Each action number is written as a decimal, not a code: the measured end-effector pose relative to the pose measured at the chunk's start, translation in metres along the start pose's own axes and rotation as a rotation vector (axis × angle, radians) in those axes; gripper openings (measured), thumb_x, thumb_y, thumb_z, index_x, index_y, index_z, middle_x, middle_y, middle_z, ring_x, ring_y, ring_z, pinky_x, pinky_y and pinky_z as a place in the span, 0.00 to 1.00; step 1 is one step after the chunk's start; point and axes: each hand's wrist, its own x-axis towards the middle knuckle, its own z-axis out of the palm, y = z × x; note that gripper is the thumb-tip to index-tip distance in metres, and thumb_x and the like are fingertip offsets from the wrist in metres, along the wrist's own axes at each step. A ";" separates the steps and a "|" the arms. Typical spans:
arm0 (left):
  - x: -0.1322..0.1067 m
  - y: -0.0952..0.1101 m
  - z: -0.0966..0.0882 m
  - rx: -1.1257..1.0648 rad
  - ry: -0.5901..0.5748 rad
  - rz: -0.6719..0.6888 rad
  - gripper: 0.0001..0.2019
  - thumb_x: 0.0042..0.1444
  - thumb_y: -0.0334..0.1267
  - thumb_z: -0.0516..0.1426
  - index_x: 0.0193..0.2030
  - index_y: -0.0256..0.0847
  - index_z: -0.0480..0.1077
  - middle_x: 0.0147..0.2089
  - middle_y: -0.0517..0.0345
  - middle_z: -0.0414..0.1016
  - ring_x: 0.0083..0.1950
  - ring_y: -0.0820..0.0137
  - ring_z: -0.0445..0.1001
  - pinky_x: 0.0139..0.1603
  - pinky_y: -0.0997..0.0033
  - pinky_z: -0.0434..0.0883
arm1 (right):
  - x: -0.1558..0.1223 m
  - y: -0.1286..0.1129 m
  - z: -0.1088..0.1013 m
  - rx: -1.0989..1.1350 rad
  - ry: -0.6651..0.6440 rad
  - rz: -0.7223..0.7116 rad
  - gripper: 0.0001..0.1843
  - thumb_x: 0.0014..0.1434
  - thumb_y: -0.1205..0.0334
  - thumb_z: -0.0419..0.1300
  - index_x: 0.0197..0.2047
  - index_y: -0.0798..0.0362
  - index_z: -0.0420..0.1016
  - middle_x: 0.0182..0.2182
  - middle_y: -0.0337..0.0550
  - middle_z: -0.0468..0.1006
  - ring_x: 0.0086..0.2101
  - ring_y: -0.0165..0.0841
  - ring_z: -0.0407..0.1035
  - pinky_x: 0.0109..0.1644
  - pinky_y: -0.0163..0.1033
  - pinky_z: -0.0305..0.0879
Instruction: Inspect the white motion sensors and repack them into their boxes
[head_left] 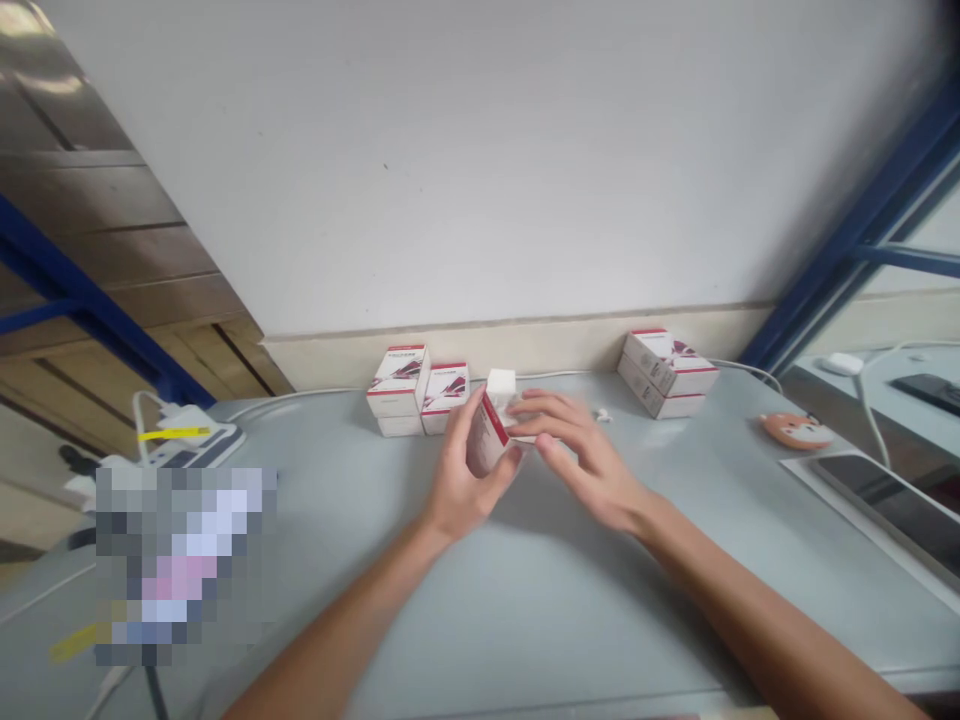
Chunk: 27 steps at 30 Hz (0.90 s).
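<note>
**Carton in left hand, white cube standing out of its top**

Head view. Left hand (469,490) is closed around the lower part of a white carton with red trim (486,440), fingers (510,462) across its face and thumb (474,408) up its side. Carton is tilted and held above the grey table (540,625).

A white cube-shaped block (501,392) stands out of the carton's top end. Could be a plug adapter, can't confirm. Anything else inside is hidden.

Right hand (581,465) is open and empty, fingers spread and slightly blurred. Its fingertips (531,425) are right at the carton's upper side; can't tell if they touch.

Relative to the held carton:
- Behind, to the left: stack of two matching cartons (397,390), with another matching carton (445,398) just beside it. Both look closed, contents not visible.
- Behind, well to the right: another two-high stack of matching cartons (666,376), also closed.
- Right, near the right hand's fingers: small white item (602,414), too small to identify.
- Behind: white cable (555,375) along the wall.
- Far right: orange fox-shaped object (796,430) and a tablet (885,505) on a white sheet.
- Far left: white device with a yellow tag (191,435), beside a pixelated patch (184,565).
</note>
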 end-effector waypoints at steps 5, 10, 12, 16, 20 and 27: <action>0.003 0.004 0.002 -0.094 0.031 -0.010 0.36 0.62 0.46 0.68 0.74 0.49 0.60 0.74 0.45 0.66 0.74 0.51 0.67 0.74 0.49 0.66 | -0.004 0.001 0.009 -0.153 0.122 -0.003 0.25 0.77 0.54 0.52 0.74 0.40 0.62 0.70 0.50 0.66 0.68 0.46 0.63 0.71 0.62 0.61; 0.000 0.014 0.006 -0.124 0.001 -0.087 0.45 0.58 0.45 0.70 0.78 0.53 0.54 0.71 0.46 0.68 0.69 0.53 0.73 0.69 0.52 0.71 | -0.002 -0.001 0.016 -0.150 0.401 0.113 0.26 0.73 0.55 0.59 0.71 0.41 0.63 0.68 0.53 0.64 0.69 0.47 0.60 0.73 0.62 0.60; -0.003 0.017 0.009 -0.100 -0.010 -0.077 0.46 0.57 0.45 0.71 0.78 0.54 0.54 0.72 0.45 0.67 0.69 0.53 0.73 0.66 0.54 0.74 | -0.001 -0.003 0.018 -0.115 0.430 0.137 0.24 0.71 0.55 0.61 0.68 0.42 0.66 0.66 0.52 0.65 0.69 0.47 0.61 0.73 0.63 0.59; -0.008 0.014 0.015 -0.047 0.016 -0.025 0.39 0.56 0.46 0.71 0.72 0.55 0.62 0.66 0.48 0.69 0.65 0.55 0.74 0.58 0.58 0.79 | 0.000 -0.003 0.022 0.047 0.467 0.242 0.25 0.71 0.55 0.61 0.69 0.41 0.65 0.65 0.52 0.68 0.65 0.47 0.65 0.70 0.61 0.65; -0.009 0.006 0.016 0.032 0.079 0.055 0.30 0.56 0.45 0.72 0.63 0.54 0.68 0.60 0.51 0.69 0.60 0.59 0.75 0.52 0.62 0.79 | 0.001 0.000 0.027 0.276 0.501 0.324 0.29 0.71 0.54 0.62 0.71 0.41 0.61 0.62 0.53 0.74 0.55 0.44 0.75 0.58 0.55 0.76; -0.012 0.000 0.016 0.065 0.097 0.142 0.32 0.54 0.43 0.74 0.62 0.52 0.66 0.58 0.52 0.68 0.61 0.57 0.74 0.58 0.55 0.77 | 0.000 -0.011 0.011 0.294 0.247 0.129 0.16 0.71 0.60 0.61 0.61 0.41 0.74 0.59 0.47 0.78 0.58 0.43 0.74 0.64 0.55 0.71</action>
